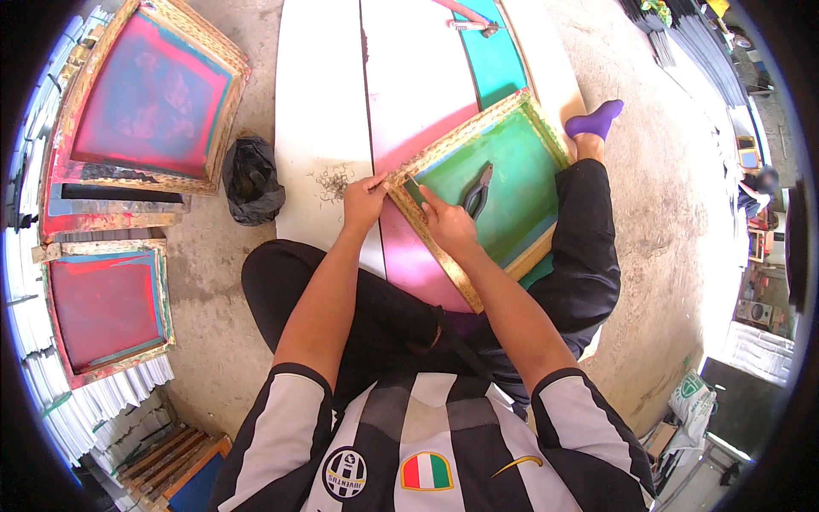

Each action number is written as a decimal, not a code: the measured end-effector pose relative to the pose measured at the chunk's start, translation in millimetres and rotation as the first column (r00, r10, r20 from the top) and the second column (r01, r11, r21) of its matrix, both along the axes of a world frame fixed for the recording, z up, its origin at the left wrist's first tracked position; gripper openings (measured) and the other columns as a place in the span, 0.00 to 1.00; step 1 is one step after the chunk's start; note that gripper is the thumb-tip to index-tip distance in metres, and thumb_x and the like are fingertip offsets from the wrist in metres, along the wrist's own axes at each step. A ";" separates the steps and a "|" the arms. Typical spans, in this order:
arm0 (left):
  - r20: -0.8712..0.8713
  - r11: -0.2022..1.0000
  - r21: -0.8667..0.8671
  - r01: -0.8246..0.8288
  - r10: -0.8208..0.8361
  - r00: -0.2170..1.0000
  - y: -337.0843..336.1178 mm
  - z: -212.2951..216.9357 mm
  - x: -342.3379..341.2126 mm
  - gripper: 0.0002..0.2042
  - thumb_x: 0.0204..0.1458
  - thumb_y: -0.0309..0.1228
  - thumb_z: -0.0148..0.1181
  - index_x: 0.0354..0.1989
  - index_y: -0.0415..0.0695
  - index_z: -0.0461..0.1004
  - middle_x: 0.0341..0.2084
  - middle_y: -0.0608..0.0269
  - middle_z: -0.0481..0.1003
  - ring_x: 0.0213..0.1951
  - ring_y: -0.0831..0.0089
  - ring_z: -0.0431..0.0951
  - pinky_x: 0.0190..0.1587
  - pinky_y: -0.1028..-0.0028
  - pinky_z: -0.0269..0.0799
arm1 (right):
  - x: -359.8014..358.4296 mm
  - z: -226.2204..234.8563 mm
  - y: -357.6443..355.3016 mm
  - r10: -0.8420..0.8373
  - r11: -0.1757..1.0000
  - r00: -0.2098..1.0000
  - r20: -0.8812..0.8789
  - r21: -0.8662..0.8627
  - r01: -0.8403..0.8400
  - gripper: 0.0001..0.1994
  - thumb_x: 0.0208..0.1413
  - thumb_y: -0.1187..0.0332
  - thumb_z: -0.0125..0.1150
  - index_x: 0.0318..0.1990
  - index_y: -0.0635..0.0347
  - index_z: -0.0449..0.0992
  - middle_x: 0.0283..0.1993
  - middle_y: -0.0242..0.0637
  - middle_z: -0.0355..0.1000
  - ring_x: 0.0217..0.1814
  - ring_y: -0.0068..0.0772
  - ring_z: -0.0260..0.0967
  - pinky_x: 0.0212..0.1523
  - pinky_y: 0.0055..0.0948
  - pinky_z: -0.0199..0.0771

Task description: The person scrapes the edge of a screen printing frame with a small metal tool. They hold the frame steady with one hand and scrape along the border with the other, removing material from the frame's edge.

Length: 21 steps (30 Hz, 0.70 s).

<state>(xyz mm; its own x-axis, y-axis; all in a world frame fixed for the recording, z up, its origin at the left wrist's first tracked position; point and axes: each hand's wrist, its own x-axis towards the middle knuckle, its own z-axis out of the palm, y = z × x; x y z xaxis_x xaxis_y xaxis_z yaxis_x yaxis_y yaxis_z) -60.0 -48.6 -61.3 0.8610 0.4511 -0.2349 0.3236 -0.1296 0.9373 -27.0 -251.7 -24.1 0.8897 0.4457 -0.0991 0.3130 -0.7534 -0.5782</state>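
Observation:
A wooden screen-printing frame (435, 249) with green mesh lies tilted across the board between my legs. My left hand (365, 205) is at its left corner, fingers drawn together against the wood; whether they pinch anything small is hidden. Over the frame's near left side, my right hand (450, 225) is closed with its index finger stretched toward that corner. A short dark piece (413, 185) shows at this fingertip, too small to name. Pliers with dark grips (479, 194) rest on the mesh beside my right hand. Bent staples or wire bits (333, 181) lie heaped left of my left hand.
A white board (320, 94) with pink and teal areas spans the floor before me. A hammer-like tool (488, 28) lies at its far end. A black plastic bag (253, 183) and red-meshed frames (162, 339) stand left. Another person (756, 192) is far right.

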 end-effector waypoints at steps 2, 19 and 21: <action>0.015 1.000 -0.001 -0.010 0.010 1.000 -0.4 1.2 0.1 0.16 0.56 0.29 0.66 0.51 0.38 0.81 0.43 0.47 0.83 0.44 0.67 0.83 0.49 0.71 0.76 | 2.4 13.4 0.5 0.036 0.985 0.999 -0.002 -0.168 -0.036 0.17 0.67 0.59 0.54 0.61 0.34 0.76 0.30 0.54 0.78 0.32 0.62 0.78 0.33 0.56 0.79; 0.065 1.000 -0.026 -0.017 0.018 0.998 4.4 -15.2 -2.1 0.17 0.57 0.29 0.65 0.53 0.36 0.80 0.37 0.54 0.83 0.36 0.77 0.80 0.40 0.77 0.75 | 13.2 31.3 -1.2 0.129 0.660 0.209 -0.969 0.241 0.711 0.20 0.72 0.57 0.50 0.69 0.41 0.70 0.21 0.25 0.58 0.15 0.13 0.49 0.15 0.19 0.48; 0.003 0.999 -0.044 -0.006 0.006 1.000 -0.7 -1.9 -0.1 0.17 0.57 0.29 0.65 0.53 0.36 0.80 0.37 0.54 0.83 0.36 0.76 0.80 0.40 0.76 0.75 | 11.8 28.2 -3.0 0.044 0.706 0.338 -0.940 0.268 0.656 0.19 0.72 0.56 0.51 0.67 0.42 0.73 0.22 0.29 0.63 0.17 0.18 0.56 0.16 0.22 0.55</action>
<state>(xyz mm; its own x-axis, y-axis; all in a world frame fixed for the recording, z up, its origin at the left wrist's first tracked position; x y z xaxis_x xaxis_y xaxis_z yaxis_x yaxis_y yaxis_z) -60.0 -49.3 -63.2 0.8590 0.4456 -0.2520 0.3216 -0.0866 0.9429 -15.2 -254.7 4.1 0.5259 0.4234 -0.7377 -0.7787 -0.1094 -0.6178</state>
